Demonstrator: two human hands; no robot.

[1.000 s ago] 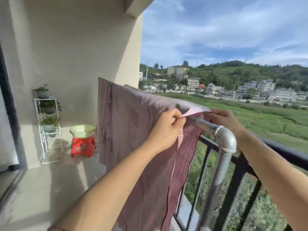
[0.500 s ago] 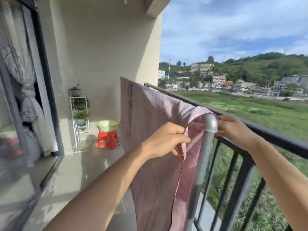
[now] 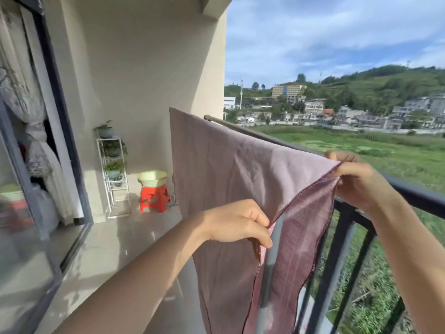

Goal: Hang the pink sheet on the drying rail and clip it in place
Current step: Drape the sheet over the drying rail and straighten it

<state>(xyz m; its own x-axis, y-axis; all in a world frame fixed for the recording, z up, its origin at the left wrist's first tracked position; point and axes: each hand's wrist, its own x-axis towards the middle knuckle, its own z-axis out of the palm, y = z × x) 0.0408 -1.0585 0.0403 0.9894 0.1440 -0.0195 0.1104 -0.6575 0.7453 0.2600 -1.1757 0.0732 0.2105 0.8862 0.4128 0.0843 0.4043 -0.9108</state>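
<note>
The pink sheet (image 3: 224,169) hangs draped over the drying rail, whose far end (image 3: 216,119) shows bare beyond the cloth. My left hand (image 3: 237,221) pinches the sheet's near hemmed edge on the balcony side, below rail height. My right hand (image 3: 356,179) grips the top corner of the same edge and holds it up, stretched taut, above the black railing. A grey upright pipe (image 3: 273,256) of the rail shows between the two layers of cloth; its elbow is covered. No clip is in view.
The black balcony railing (image 3: 414,196) runs along the right, with a drop to grass beyond. A red stool (image 3: 154,196) carrying a green basin (image 3: 152,177) and a white plant shelf (image 3: 113,172) stand at the far wall. A glass sliding door (image 3: 21,189) is at left.
My right hand has lifted the sheet's corner up and to the right, pulling the edge taut over the pipe elbow. My left hand has slid lower along the hem. The view has swung left.
</note>
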